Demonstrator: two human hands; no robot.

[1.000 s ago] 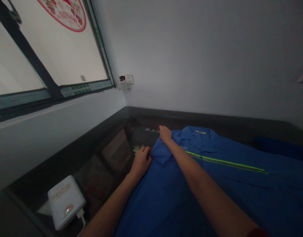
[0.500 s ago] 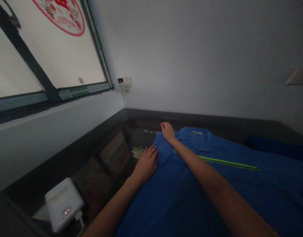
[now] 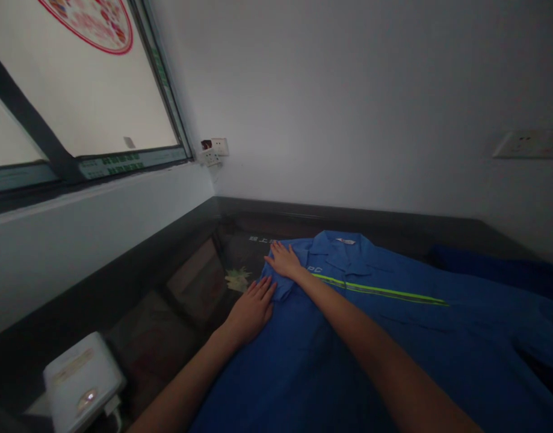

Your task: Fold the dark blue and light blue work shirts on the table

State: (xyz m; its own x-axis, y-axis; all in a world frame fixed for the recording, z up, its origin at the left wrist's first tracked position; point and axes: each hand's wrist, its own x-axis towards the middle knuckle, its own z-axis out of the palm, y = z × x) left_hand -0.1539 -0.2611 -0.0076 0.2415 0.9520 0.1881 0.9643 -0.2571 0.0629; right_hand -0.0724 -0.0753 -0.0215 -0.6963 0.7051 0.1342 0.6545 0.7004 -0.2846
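A blue work shirt (image 3: pixel 393 325) lies spread on the dark glossy tabletop (image 3: pixel 159 325), its collar toward the wall and a yellow-green stripe across the chest. The sleeve on the left is folded in over the body. My left hand (image 3: pixel 251 307) rests flat at the shirt's left edge, fingers stretched out beside the folded sleeve. My right hand (image 3: pixel 285 261) lies palm down on that sleeve near the shoulder, its fingers spread. Neither hand grips the cloth.
A white box-shaped device (image 3: pixel 84 379) with a lit button and a cable sits at the lower left. Dark blue cloth (image 3: pixel 484 267) lies behind the shirt at right. Walls and a window (image 3: pixel 100 96) border the table; sockets (image 3: pixel 215 150) are in the corner.
My right hand has come down from its curled pose above the shoulder and now lies flat with fingers spread on the folded sleeve. My left hand stays at the edge. The view has shifted right.
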